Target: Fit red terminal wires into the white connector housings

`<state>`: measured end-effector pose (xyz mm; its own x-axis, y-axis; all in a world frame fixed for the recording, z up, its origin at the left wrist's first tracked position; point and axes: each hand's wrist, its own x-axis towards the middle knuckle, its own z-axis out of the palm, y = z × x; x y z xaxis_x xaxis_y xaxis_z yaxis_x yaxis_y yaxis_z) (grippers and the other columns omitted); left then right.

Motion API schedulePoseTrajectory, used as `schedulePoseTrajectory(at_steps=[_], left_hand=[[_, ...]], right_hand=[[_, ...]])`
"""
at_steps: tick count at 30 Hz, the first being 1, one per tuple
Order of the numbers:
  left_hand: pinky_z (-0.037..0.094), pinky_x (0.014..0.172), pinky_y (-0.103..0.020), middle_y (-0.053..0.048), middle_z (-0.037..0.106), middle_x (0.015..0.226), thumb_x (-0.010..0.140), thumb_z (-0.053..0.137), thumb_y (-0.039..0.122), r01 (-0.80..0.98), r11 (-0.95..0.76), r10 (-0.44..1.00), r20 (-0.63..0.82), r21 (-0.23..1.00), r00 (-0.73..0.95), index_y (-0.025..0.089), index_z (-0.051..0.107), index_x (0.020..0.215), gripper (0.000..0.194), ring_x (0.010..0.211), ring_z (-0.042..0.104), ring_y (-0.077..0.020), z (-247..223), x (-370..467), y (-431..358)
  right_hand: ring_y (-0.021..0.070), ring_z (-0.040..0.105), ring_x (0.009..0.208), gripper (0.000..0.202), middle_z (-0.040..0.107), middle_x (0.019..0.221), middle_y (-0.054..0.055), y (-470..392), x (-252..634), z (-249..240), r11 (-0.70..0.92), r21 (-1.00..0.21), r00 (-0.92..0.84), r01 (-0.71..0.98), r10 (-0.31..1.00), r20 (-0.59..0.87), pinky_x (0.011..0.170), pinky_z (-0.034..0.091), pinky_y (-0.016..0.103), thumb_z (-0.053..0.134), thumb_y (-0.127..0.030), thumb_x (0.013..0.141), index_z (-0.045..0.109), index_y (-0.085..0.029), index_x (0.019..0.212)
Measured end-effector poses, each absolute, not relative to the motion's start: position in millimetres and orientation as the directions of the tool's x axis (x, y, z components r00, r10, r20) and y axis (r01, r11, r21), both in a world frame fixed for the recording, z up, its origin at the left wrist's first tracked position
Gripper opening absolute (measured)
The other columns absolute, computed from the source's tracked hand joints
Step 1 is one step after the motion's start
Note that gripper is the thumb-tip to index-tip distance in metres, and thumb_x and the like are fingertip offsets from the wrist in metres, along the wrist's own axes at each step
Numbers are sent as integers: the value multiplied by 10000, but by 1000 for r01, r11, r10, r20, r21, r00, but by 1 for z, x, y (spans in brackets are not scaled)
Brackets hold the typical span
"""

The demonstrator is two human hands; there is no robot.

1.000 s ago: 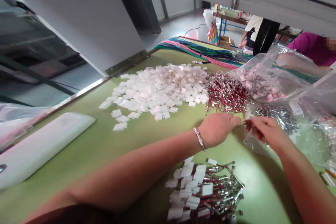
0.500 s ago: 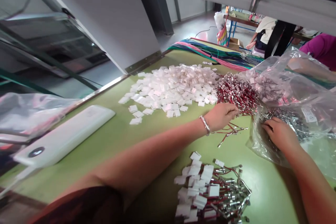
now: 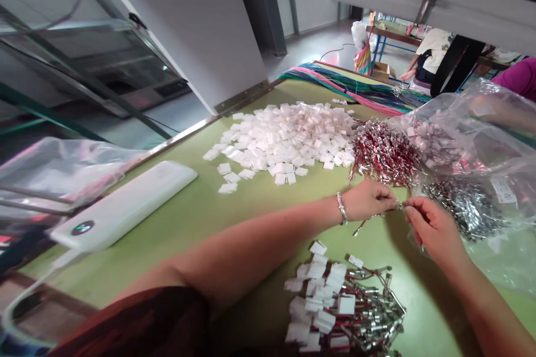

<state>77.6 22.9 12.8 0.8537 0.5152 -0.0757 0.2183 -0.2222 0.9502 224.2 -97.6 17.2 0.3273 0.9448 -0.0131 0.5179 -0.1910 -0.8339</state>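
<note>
Metal piece (image 3: 401, 206), pinched by left hand (image 3: 365, 201) and right hand (image 3: 438, 230), fingertips close together, likely for fine control; red wires (image 3: 383, 153) just beyond, within easy reach!

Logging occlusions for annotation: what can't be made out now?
Head view, all:
- small part between left hand and right hand: covered by fingertips, tiny
- label on plastic bag: print too small
- metal parts inside: lost under folds, glare
- purple sleeve: its wearer cut off by right edge
- near pile of leads: cut off by bottom edge
</note>
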Motion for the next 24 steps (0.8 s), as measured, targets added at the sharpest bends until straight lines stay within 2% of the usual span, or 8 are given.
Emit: schedulePoseTrajectory(at_steps=[2,5,9,13,17,19,21,24], left_hand=[[339,473,-164,41,543,544,824,573,287,213,-193,504,-90,958,859,136,676,760,194,483,428,-47,13,77,23],[333,462,-166,42,557,550,821,572,297,200,-195,480,-84,960,873,142,682,779,195,463,413,-44,12,77,23],[344,467,-166,37,571,549,828,556,265,209,-210,480,-86,955,873,138,683,773,188,455,423,-42,11,77,20],[375,496,-164,36,568,535,846,526,219,193,-188,503,-74,963,861,135,680,776,189,480,469,-47,12,77,17],[378,477,-163,39,574,540,857,525,244,190,-229,487,-57,955,872,141,673,775,198,465,467,-49,13,76,21],[392,491,-168,35,589,552,867,521,265,196,-333,473,-16,922,881,147,671,771,213,475,483,-54,12,75,23],[424,562,-187,17,635,622,880,511,263,178,-531,438,89,829,895,160,676,789,216,554,541,-72,12,73,23],[436,663,-237,-13,695,815,897,489,239,138,-830,292,211,541,933,190,682,874,200,748,609,-129,14,71,19]], right_hand=[[92,460,412,283,560,638,-26,-98,222,15,-199,-896,370,398,928,-41,413,396,245,523,-468,819,582,-199,886],[85,483,434,252,554,640,-28,-98,221,15,-152,-929,387,337,922,-11,425,417,232,544,-441,822,590,-198,869],[76,473,422,225,548,627,-31,-98,222,15,-112,-915,335,388,942,27,409,401,221,562,-412,820,604,-191,835],[74,467,414,225,548,623,-31,-99,222,15,-97,-905,353,413,933,61,406,399,219,552,-407,828,607,-189,846],[74,465,402,227,549,619,-31,-101,221,17,-96,-895,343,435,937,66,399,395,219,547,-410,827,599,-189,841],[69,449,386,228,545,613,-34,-102,221,19,-104,-883,323,458,945,56,381,371,213,546,-412,824,594,-189,818],[63,423,373,231,518,574,-45,-103,223,22,-118,-866,295,486,955,36,369,340,205,548,-414,820,585,-190,774],[59,394,363,250,489,533,-56,-104,226,22,-164,-851,237,499,970,-48,364,308,201,540,-421,824,569,-193,726]])
